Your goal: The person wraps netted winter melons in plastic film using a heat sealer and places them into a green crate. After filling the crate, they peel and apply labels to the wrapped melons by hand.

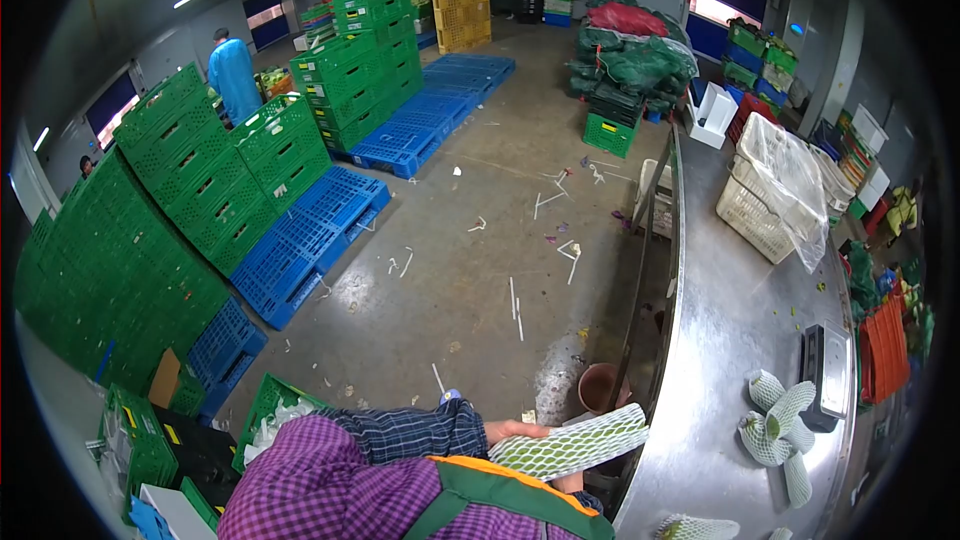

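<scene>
My left hand [515,430], coming out of a dark plaid sleeve, is closed on the near end of a long green vegetable in a white foam net [575,443]. The vegetable lies slantwise in front of my body, its far end by the metal table's edge. Just under it, a small part of my right hand [569,483] shows; its fingers are hidden. On the metal table [720,330] to the right is a pile of several net-wrapped green vegetables [775,420]. Another net-wrapped piece [697,528] lies at the table's near end.
Beside the pile stands a black and silver box like a scale [828,372]. A white basket [765,190] with plastic film sits farther along. Green crates [190,160] on blue pallets [310,240] line the left. A bucket [603,387] and scraps are on the floor. Someone in blue [233,80] stands far left.
</scene>
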The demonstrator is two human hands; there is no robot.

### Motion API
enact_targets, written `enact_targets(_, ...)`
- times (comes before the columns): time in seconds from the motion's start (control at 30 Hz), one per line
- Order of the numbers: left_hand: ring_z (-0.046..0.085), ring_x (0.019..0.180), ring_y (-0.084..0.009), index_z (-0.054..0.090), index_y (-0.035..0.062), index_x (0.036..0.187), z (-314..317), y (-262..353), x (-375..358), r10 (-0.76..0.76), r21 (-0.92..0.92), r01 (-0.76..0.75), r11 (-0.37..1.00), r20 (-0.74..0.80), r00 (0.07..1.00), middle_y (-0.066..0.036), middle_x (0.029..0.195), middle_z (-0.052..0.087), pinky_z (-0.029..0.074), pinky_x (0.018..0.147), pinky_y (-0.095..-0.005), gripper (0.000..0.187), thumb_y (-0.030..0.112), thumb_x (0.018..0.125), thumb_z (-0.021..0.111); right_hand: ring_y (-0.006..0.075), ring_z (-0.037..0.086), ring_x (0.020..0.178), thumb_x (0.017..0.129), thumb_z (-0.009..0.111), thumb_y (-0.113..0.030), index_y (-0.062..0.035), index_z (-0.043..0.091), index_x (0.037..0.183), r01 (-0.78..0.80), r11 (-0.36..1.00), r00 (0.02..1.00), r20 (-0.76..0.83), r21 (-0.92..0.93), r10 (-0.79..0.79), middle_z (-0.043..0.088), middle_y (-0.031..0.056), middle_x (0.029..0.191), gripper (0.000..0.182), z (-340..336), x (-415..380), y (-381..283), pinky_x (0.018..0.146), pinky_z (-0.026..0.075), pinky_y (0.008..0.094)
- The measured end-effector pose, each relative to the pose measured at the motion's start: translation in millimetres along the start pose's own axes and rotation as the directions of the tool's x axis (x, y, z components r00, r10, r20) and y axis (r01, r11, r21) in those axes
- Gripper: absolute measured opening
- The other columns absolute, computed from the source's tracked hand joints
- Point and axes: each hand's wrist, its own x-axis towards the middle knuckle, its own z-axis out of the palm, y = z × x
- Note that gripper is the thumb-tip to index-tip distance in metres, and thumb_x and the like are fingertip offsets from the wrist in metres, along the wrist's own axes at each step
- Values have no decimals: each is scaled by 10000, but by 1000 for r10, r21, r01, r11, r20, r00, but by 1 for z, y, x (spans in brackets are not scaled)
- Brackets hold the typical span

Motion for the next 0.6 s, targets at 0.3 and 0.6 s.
enact_targets(0.3,669,826,-162,407,97,1344,-3,-10,6,-9,-143,10,990,6,1000,-98,1114,630,568,721,-296,491,254,897,537,214,537,1056,883,539,-175,-17,532,1177,38,980,997,79,-195,-23,568,129,1169,334,-2,-8,-12,916,426,331)
enact_targets(0.6,662,862,-171,409,83,1337,-1,-3,18,-63,-137,75,988,88,994,-107,1140,616,562,761,-313,475,265,911,514,287,488,1139,873,532,-309,-42,540,1178,-93,994,995,34,64,91,537,157,1217,405,-33,9,45,988,357,380)
